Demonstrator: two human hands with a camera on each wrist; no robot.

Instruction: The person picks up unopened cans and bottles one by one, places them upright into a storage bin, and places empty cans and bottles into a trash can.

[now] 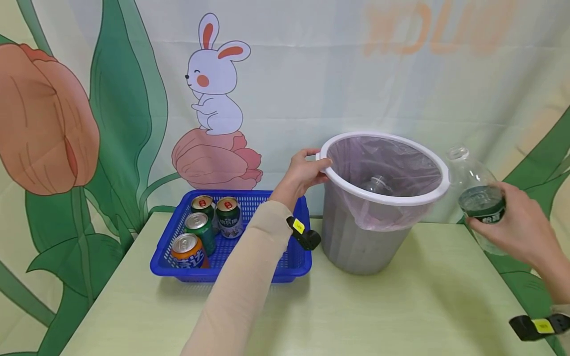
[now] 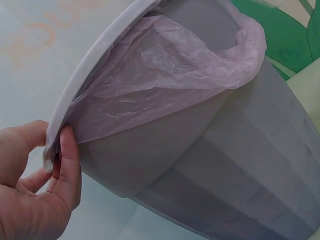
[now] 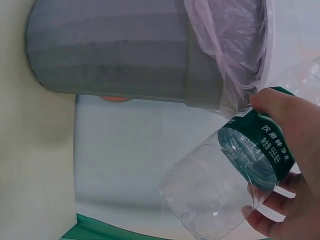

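A grey trash can [image 1: 362,242] with a white rim and a pink plastic liner [image 1: 383,217] stands on the table, tilted a little. My left hand [image 1: 305,173] pinches the left side of its rim; in the left wrist view the thumb and fingers [image 2: 70,160] hold the white edge. To the right of the can, my right hand [image 1: 518,225] grips a clear plastic bottle [image 1: 474,170] around its green label [image 3: 257,145]. The bottle's neck points up and toward the can's rim. Inside the can lies another clear bottle [image 1: 377,185], partly hidden.
A blue plastic basket [image 1: 162,252] sits left of the can. It holds several drink cans, among them an orange can [image 1: 189,251] and a green can [image 1: 199,230]. A printed curtain [image 1: 285,99] with a rabbit hangs behind the light green table [image 1: 356,316].
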